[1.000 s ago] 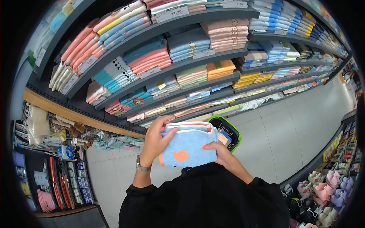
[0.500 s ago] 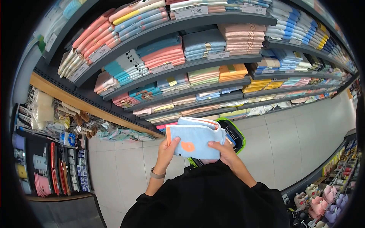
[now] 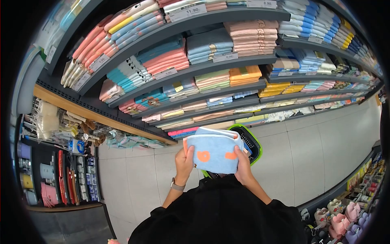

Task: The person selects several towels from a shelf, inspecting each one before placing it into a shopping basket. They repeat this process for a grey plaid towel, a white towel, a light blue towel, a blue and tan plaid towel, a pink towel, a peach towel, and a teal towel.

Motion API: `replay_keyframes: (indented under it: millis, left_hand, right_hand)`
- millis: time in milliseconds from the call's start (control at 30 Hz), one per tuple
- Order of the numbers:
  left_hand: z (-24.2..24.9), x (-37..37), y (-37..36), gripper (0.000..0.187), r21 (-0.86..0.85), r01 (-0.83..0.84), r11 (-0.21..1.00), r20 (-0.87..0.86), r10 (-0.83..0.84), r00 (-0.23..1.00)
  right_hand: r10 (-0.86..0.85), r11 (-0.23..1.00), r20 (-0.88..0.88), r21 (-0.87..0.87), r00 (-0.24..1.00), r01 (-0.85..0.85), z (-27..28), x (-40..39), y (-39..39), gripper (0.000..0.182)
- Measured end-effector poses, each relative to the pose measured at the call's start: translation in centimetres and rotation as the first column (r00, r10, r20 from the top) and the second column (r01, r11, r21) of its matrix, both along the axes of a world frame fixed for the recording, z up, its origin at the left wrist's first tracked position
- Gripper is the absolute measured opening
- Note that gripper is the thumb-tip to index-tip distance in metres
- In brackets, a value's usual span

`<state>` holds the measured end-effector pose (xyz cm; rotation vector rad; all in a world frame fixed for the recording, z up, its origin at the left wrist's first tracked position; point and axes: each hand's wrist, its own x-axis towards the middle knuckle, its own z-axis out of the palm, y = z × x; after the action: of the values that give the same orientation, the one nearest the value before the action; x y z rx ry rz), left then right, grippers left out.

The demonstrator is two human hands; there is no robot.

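Note:
A folded light-blue towel [image 3: 215, 152] with orange marks and a pale border is held up in front of my body. My left hand [image 3: 185, 163] grips its left edge, with the thumb on the near face. At the right edge, my right hand [image 3: 243, 166] holds it the same way, thumb in front. The fingers behind the cloth are hidden. Below and beyond the towel, a black shopping basket [image 3: 256, 156] with a bright green rim is on the floor, partly covered by the towel; something blue shows inside it.
Shelves [image 3: 243, 63] of folded towels with price tags rise ahead. Grey floor tiles [image 3: 280, 171] surround me. Slippers [image 3: 340, 223] stand on a rack at the lower right. Hanging goods [image 3: 75, 128] and a low display unit [image 3: 65, 175] are on the left.
The towel has turned so its front lies flatter and a second orange mark shows. My right thumb has moved from the front face towards the right edge. The view has shifted slightly.

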<state>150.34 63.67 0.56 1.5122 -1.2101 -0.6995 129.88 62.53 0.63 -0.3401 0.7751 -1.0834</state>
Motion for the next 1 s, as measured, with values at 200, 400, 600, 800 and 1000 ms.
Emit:
replay_keyframes:
  millis: [200, 400, 600, 800, 1000]
  left_hand:
    - [0.5, -4.0, 0.3, 0.021, 0.063, 0.021, 0.998, 0.031, -0.023, 0.999]
    - [0.1, -6.7, 1.2, 0.018, -0.012, 0.019, 1.0, 0.21, -0.016, 0.978]
    - [-0.8, -6.9, 1.9, 0.02, 0.168, -0.007, 0.986, -0.018, 0.011, 1.0]
    - [0.0, -7.2, 0.4, 0.036, 0.229, 0.169, 0.959, -0.505, -0.031, 0.863]
    - [0.0, -5.9, -0.1, 0.039, 0.257, 0.359, 0.897, -0.597, -0.145, 0.789]
  right_hand:
    - [0.047, 0.999, -0.073, 0.011, 0.996, -0.047, -1.2, -4.2, -0.3, 0.045]
    - [0.065, 0.994, -0.166, 0.095, 0.984, -0.049, -1.8, -6.6, -1.1, 0.045]
    - [0.06, 0.997, -0.204, 0.058, 0.977, -0.05, -1.7, -7.1, -0.6, 0.049]
    - [0.035, 0.999, -0.238, 0.017, 0.971, -0.032, -1.4, -8.0, -0.9, 0.046]
    - [0.051, 0.995, -0.316, -0.07, 0.947, -0.077, -0.8, -6.9, -0.3, 0.046]
